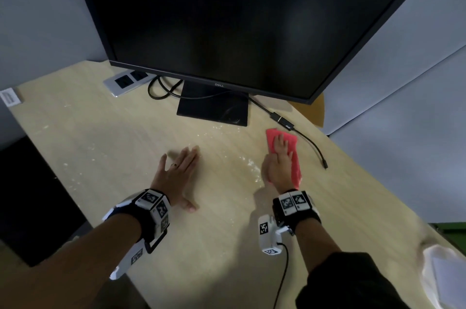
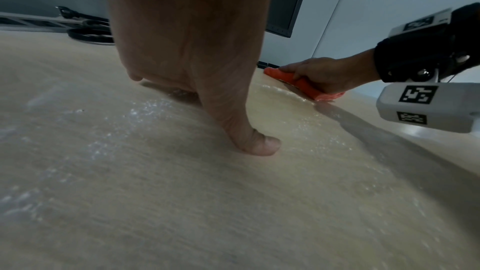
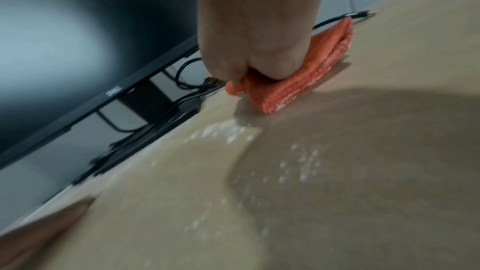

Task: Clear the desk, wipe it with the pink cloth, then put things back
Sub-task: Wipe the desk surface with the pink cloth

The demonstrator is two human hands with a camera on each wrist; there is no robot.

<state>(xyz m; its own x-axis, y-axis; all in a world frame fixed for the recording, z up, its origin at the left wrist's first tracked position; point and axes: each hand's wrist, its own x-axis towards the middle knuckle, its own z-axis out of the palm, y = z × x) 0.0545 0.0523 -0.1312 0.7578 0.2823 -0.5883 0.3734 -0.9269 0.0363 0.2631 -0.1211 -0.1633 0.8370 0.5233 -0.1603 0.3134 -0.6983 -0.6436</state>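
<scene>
The pink cloth (image 1: 295, 168) lies folded on the light wooden desk (image 1: 121, 147), right of the monitor base. My right hand (image 1: 278, 161) presses flat on top of it with straight fingers. The right wrist view shows the palm (image 3: 259, 28) bearing down on the cloth (image 3: 298, 83). White powdery residue (image 1: 249, 165) streaks the desk just left of the cloth and shows close up as white residue (image 3: 226, 130). My left hand (image 1: 176, 172) rests flat on the desk left of centre with fingers spread, its thumb (image 2: 259, 145) touching the wood. It holds nothing.
A black monitor (image 1: 239, 18) stands at the back on a flat base (image 1: 214, 109). A black cable with an adapter (image 1: 285, 124) runs along the desk beyond the cloth. A socket panel (image 1: 126, 81) sits back left. White paper (image 1: 443, 276) lies at the near right edge.
</scene>
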